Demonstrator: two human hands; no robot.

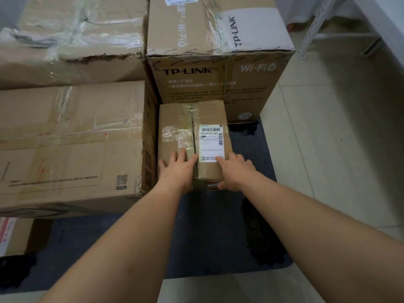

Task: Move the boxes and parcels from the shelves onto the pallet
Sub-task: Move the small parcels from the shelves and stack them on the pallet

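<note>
A small taped cardboard box (181, 127) with a white shipping label sits on the dark blue pallet (207, 237), tucked between larger boxes. My left hand (178, 171) lies flat on the near left part of its top, fingers spread and straight. My right hand (235, 171) rests on the near right corner, with the fingers stretched over the top and label and the thumb against the front face. Both forearms reach in from the bottom of the view.
A large TP-LINK box (218, 84) stands right behind the small one. A wide taped box (65, 145) lies to its left, another (72, 40) behind that. A further parcel (13, 235) sits bottom left. A white shelf upright (317, 25) and tiled floor (328, 149) are on the right.
</note>
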